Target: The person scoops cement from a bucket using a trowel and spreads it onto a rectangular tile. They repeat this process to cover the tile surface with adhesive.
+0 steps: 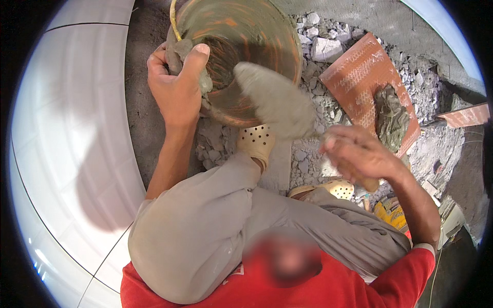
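Observation:
A round bucket (280,38) with a mortar-smeared inside tilts toward me at the top. My left hand (177,92) is closed on its left rim, the thumb lying over a grey, mortar-caked lump (181,50) where a yellow cord handle (173,20) meets the rim. My right hand (362,154) grips the wooden handle of a trowel (277,102). Grey mortar coats the trowel's blade, which is blurred and points at the bucket's mouth, overlapping its near right rim in this view. Little more than smears shows inside the bucket; its shaded bottom is hard to make out.
Right of the bucket, a reddish-brown tile (352,69), textured side up, carries a heap of wet mortar (393,115). Broken rubble (326,49) surrounds it. White tiles (77,128) line the left side. A yellow package (391,211) lies near my right knee.

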`<action>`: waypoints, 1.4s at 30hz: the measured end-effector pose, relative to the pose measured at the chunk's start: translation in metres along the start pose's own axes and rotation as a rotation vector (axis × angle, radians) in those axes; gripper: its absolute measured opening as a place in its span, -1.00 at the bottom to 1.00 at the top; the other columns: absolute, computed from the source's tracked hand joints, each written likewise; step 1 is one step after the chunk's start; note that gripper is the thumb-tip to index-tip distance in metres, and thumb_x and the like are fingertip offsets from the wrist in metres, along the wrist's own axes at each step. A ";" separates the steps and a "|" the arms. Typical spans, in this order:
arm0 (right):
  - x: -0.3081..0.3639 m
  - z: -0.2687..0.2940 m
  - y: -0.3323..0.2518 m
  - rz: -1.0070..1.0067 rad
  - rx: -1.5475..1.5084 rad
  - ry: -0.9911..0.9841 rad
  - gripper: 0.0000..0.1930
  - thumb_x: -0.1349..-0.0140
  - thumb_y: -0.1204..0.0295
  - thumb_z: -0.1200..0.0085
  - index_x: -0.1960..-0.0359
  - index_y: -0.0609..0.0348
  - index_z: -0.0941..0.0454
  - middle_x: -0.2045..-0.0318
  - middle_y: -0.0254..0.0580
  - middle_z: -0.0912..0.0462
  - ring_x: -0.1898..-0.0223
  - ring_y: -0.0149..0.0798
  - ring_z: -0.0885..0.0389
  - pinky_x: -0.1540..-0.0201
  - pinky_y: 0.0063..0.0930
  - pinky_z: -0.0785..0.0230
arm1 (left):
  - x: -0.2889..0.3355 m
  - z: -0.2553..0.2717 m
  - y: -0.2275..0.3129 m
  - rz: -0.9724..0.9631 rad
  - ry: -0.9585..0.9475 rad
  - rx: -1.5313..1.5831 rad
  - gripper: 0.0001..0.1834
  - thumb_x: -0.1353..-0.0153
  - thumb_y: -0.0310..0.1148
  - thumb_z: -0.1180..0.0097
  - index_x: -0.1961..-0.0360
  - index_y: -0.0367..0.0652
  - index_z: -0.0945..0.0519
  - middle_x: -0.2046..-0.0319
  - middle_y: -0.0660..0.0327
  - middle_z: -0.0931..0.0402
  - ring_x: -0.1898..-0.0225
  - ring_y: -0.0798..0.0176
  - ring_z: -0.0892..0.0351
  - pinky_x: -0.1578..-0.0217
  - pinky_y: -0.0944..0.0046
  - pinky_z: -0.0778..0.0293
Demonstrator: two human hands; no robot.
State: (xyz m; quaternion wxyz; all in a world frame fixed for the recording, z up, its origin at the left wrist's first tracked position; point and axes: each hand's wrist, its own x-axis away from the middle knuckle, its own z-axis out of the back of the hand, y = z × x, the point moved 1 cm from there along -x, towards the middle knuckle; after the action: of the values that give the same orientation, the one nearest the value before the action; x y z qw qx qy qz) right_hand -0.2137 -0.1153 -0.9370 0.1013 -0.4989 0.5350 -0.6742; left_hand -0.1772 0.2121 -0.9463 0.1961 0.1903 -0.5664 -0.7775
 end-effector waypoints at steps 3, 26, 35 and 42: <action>0.001 0.035 0.008 -0.030 0.224 0.275 -0.57 -0.46 0.07 -0.04 0.21 0.28 -0.55 0.51 -0.25 -0.50 0.61 -0.39 -0.50 0.61 -0.46 -0.33 | -0.006 0.008 0.003 0.030 -0.071 -0.024 -0.45 -0.09 -0.25 -0.49 0.06 -0.37 -0.49 0.18 0.15 -0.57 0.22 0.39 -0.54 0.13 0.36 -0.51; 0.009 0.069 0.021 0.149 0.795 0.137 -0.76 -0.42 0.37 -0.06 0.19 0.39 -0.54 0.35 0.22 -0.61 0.28 0.24 -0.64 0.17 0.01 -0.43 | -0.051 0.021 -0.003 0.167 -0.239 0.057 -0.47 -0.12 -0.28 -0.46 0.02 -0.35 -0.48 0.19 0.13 -0.60 0.23 0.36 -0.62 0.17 0.37 -0.57; 0.004 0.089 0.026 0.246 0.839 0.348 -0.66 -0.47 0.21 -0.03 0.16 0.33 -0.58 0.44 0.06 -0.54 0.43 0.00 -0.53 0.33 -0.11 -0.36 | -0.064 0.040 -0.013 0.241 -0.264 0.098 -0.56 -0.16 -0.31 -0.43 0.10 -0.27 -0.45 0.26 0.16 -0.60 0.30 0.36 -0.63 0.24 0.36 -0.59; -0.009 0.113 0.035 0.137 0.937 0.437 -0.66 -0.46 0.23 -0.03 0.08 0.33 -0.57 0.34 0.16 -0.57 0.38 0.10 -0.55 0.26 -0.07 -0.42 | -0.072 0.040 -0.025 0.264 -0.278 0.254 -0.64 -0.19 -0.35 -0.41 0.19 -0.15 -0.42 0.31 0.22 -0.58 0.37 0.38 -0.61 0.30 0.35 -0.61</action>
State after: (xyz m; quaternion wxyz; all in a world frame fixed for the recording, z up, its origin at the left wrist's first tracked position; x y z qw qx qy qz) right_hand -0.1350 -0.1939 -0.9790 0.2437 -0.2117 0.2157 -0.9216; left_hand -0.1386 0.2890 -0.9529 0.1909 0.0289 -0.7012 -0.6863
